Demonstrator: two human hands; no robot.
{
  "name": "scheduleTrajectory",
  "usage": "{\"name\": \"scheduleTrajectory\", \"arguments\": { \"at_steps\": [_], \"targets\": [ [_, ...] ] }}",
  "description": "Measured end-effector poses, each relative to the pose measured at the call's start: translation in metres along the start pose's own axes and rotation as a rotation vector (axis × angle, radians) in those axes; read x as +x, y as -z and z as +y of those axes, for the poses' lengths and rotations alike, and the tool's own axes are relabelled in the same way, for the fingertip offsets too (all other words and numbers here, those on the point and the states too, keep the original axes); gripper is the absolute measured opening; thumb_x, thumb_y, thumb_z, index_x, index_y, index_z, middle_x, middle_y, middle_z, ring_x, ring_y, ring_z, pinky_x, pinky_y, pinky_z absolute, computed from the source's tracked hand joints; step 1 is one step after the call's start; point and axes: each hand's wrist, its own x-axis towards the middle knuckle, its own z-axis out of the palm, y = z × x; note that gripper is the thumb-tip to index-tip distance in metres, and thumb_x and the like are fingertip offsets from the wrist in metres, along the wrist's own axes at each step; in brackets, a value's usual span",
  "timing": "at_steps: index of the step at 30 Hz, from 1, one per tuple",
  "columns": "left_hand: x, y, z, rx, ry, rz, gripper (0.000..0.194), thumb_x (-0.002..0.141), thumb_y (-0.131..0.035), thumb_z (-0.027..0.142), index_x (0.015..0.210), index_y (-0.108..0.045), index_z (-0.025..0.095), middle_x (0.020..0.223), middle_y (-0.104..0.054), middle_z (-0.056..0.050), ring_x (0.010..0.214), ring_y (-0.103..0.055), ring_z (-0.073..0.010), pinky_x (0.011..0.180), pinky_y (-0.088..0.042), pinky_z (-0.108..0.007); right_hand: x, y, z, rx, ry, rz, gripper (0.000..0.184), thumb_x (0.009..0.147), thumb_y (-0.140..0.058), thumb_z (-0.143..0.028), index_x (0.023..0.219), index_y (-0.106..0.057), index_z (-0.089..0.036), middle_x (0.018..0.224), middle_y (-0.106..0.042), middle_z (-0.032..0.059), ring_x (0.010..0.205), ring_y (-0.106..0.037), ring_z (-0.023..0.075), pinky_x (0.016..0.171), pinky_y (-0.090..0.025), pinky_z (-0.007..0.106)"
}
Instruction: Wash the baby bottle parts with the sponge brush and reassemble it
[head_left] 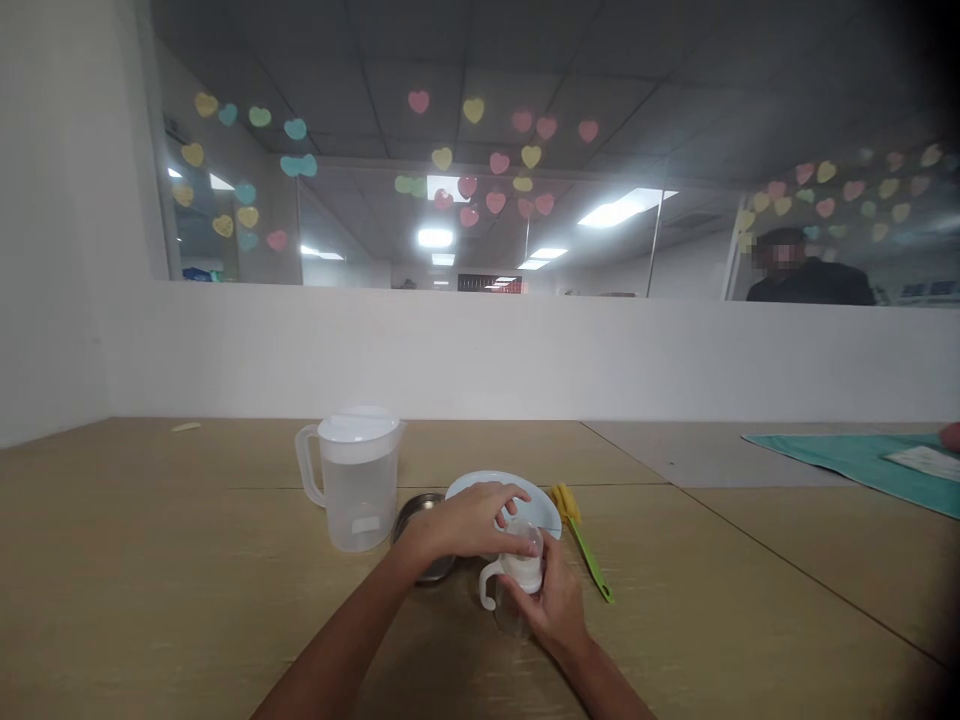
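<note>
Right hand point(559, 600) wraps clear bottle point(516, 600), base blurred; left hand point(476, 520) curls over bottle top, partly hiding plate point(487, 482) and metal bowl point(416, 508).

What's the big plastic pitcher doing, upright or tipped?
Upright: the pitcher stands with its base on the table, walls near vertical, white lid at the top.

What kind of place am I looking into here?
Probably an office or workshop room: a wooden-topped table stands against a low white wall with a long window above it, dotted with heart stickers, and bright ceiling lights show in the glass.
</note>
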Motion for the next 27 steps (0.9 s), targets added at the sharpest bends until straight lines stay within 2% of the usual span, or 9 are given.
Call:
{"name": "scheduleTrajectory", "arguments": {
  "at_steps": [4,9,16,21,27],
  "targets": [
    [0.0014,-0.0034,0.0016,-0.017,-0.03,-0.023,0.055,0.078,-0.055,0.048,0.126,-0.044,0.025,0.111,-0.058,-0.006,0.089,-0.057,-0.0178,0.079,-0.044,-0.029,0.0032,-0.0003,-0.0024,0.021,-0.017,-0.009,0.055,0.071,-0.061,-0.046,0.113,-0.043,-0.017,0.088,-0.067,0.0091,0.072,-0.067,0.0234,0.058,-0.053,0.031],
    [0.0006,-0.0023,-0.0022,-0.031,-0.031,-0.05,0.061,0.08,-0.055,0.044,0.134,-0.033,0.026,0.116,-0.056,-0.007,0.094,-0.057,-0.0191,0.082,-0.044,-0.03,0.0031,-0.0022,-0.0046,0.059,-0.063,-0.008,0.055,0.071,-0.062,-0.044,0.114,-0.04,-0.016,0.094,-0.067,0.0113,0.08,-0.067,0.0235,0.064,-0.054,0.032],
    [-0.0003,-0.001,-0.0015,-0.051,-0.083,-0.085,0.056,0.083,-0.053,0.037,0.134,-0.033,0.027,0.12,-0.055,-0.006,0.099,-0.056,-0.0189,0.086,-0.043,-0.03,0.0028,-0.0029,-0.0047,0.101,-0.087,-0.001,0.055,0.071,-0.062,-0.044,0.112,-0.037,-0.016,0.095,-0.066,0.0128,0.083,-0.066,0.0237,0.066,-0.055,0.033],
    [-0.0008,-0.0004,-0.0022,-0.047,-0.122,-0.102,0.052,0.085,-0.05,0.034,0.134,-0.034,0.025,0.121,-0.056,-0.007,0.104,-0.055,-0.0199,0.089,-0.042,-0.03,0.0044,-0.0013,-0.0064,0.128,-0.086,0.004,0.053,0.069,-0.063,-0.041,0.111,-0.039,-0.017,0.093,-0.067,0.0107,0.081,-0.067,0.0225,0.065,-0.055,0.03],
    [0.001,-0.0032,-0.0036,0.0,-0.084,-0.073,0.051,0.083,-0.05,0.037,0.132,-0.039,0.026,0.123,-0.056,-0.005,0.107,-0.054,-0.0208,0.09,-0.042,-0.031,0.0046,-0.0008,-0.0056,0.098,-0.065,0.011,0.052,0.072,-0.061,-0.042,0.112,-0.039,-0.017,0.091,-0.067,0.0105,0.079,-0.067,0.0229,0.065,-0.055,0.032]
  ]
}}
